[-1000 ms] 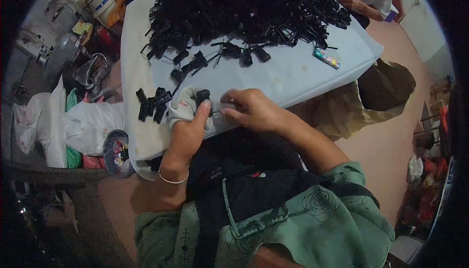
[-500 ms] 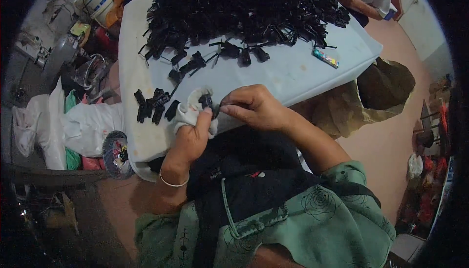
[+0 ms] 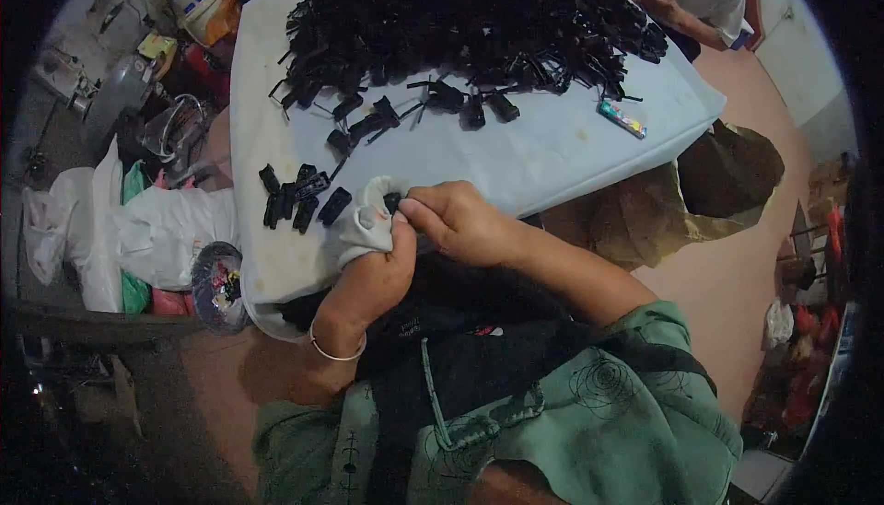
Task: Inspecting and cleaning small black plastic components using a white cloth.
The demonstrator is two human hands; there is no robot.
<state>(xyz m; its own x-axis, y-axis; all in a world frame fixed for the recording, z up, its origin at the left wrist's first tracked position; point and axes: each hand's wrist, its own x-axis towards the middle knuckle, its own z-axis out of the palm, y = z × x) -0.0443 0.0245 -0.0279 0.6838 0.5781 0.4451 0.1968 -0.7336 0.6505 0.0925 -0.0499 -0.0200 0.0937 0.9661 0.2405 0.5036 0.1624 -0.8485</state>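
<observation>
A small black plastic piece (image 3: 393, 202), seemingly light and rigid, is pinched at its end by the right hand (image 3: 460, 221), just above the left hand (image 3: 368, 275), which is closed on a soft white cloth (image 3: 364, 226). Beyond the hands, the desk (image 3: 552, 150) carries the black pile (image 3: 460, 17); a white bag (image 3: 161, 233), contents unseen, lies to the left.

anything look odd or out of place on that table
One thing stands out: a small multicoloured packet lies alone on the pale cloth, unlike the black parts heaped everywhere else. A few stray black pieces sit apart near the left hand.
</observation>
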